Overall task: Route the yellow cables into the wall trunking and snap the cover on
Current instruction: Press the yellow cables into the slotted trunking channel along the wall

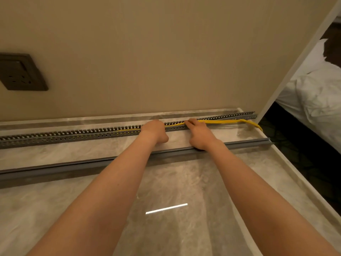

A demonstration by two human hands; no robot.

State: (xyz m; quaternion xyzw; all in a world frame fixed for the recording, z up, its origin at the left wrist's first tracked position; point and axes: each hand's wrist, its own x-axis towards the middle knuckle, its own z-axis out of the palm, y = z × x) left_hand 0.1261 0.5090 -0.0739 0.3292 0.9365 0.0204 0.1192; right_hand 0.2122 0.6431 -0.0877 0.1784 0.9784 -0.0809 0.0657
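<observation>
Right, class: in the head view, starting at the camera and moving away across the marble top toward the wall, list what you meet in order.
Light reflection → loose grey cover strip → slotted trunking holding the yellow cables → beige wall.

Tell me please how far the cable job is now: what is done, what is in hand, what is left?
Done: part of the yellow cables lies along the slotted trunking. In hand: the left hand and the right hand press them in near the middle. Left: the loose cable end at the right overhangs the counter edge, and the grey cover lies unfitted on the marble counter.
</observation>
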